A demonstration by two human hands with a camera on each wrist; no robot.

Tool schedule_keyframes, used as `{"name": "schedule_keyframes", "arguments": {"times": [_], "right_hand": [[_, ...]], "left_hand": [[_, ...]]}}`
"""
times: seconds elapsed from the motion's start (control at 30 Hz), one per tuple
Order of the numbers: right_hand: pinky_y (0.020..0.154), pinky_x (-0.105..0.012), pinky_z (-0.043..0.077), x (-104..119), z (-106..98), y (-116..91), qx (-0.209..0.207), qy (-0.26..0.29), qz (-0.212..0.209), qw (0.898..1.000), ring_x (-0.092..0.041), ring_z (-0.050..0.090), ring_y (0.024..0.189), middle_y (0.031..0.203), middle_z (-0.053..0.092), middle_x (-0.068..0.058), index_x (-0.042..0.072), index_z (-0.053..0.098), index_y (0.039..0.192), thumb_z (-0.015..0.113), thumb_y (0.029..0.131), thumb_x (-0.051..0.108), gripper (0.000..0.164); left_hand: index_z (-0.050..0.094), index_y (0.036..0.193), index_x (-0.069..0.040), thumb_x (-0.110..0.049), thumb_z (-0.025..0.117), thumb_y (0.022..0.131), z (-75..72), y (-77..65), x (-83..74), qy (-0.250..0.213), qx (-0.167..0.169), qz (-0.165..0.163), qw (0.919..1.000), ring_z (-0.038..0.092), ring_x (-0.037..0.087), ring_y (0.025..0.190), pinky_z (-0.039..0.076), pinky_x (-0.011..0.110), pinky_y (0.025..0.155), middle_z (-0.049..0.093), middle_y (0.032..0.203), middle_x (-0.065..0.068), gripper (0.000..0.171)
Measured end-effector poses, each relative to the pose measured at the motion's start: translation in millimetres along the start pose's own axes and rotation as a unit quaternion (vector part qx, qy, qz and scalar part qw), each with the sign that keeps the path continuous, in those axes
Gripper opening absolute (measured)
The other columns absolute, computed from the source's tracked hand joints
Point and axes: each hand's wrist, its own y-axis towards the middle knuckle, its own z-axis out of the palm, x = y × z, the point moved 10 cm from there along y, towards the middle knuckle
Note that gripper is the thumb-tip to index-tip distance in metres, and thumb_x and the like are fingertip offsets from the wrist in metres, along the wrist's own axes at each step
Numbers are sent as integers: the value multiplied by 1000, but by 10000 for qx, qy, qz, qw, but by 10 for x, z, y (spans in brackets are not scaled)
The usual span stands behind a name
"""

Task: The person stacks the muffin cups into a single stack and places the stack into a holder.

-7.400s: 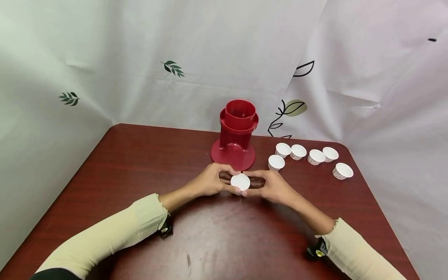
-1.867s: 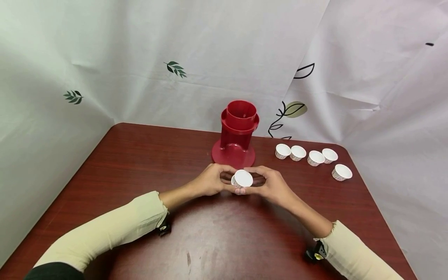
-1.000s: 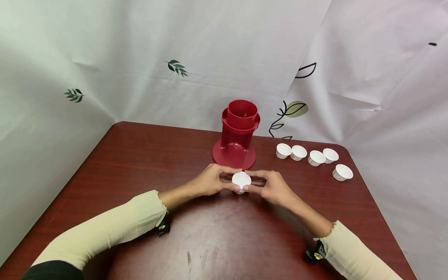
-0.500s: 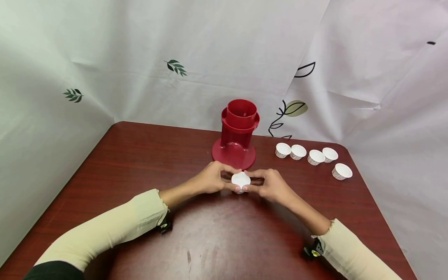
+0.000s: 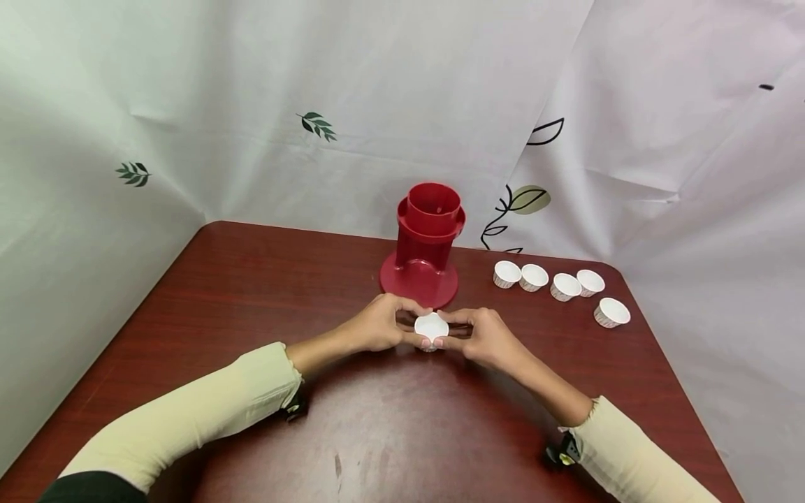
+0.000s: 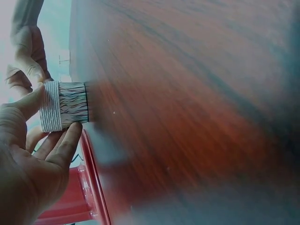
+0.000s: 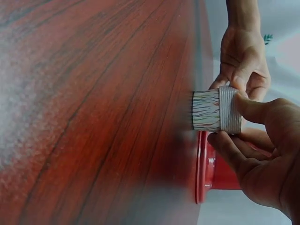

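A stack of nested white paper cups [image 5: 431, 327] stands upright on the table, just in front of a red plastic stand. My left hand [image 5: 379, 325] holds the stack from the left, thumb on the near side and fingers on the far side. From the other side my right hand [image 5: 492, 339] grips it in the same way, and the two thumbs nearly meet. In the left wrist view, the stack [image 6: 65, 107] shows several rims packed closely above a streaky patterned side. The right wrist view shows the same stack [image 7: 207, 111] between both hands' fingertips.
Behind the stack rises the red stand [image 5: 423, 255], with a round base and an open cylinder on top. Several single paper cups [image 5: 534, 278] stand upright at the back right of the brown table [image 5: 283, 272]. A white patterned curtain [image 5: 377, 91] hangs behind.
The nearest loose cup has left the group at the right. A cup tilted over the stack about two seconds ago now sits level in it. Both hands stay around the stack.
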Motion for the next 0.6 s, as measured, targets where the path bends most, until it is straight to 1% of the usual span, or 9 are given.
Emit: {"name": "schedule_keyframes", "arguments": {"times": [0.17,0.33,0.6], "right_hand": [[90,-32,71,-6,3,-20,-68,127,-16,9999,-28,86,107,127,83,-23,-5,79,135,94,92,10,48],[91,-32,71,-40,4,-24,-114,330,5,9994,-32,86,109,129,82,-24,-5,79,135,94,92,10,48],[92,-31,71,-55,8,-20,-60,304,-5,9995,-24,86,109,128,84,-18,1,79,138,94,93,14,49]], "left_hand": [[81,123,-2,-10,99,87,7,1,6,-26,12,98,9999,84,21,111,70,32,98,82,125,14,42],[80,119,-3,-9,99,87,9,-3,-3,-102,24,141,9998,84,21,111,70,32,97,81,124,14,38],[79,116,-3,-7,99,87,11,6,-6,-147,43,153,9998,84,23,113,70,33,97,80,130,16,36]]}}
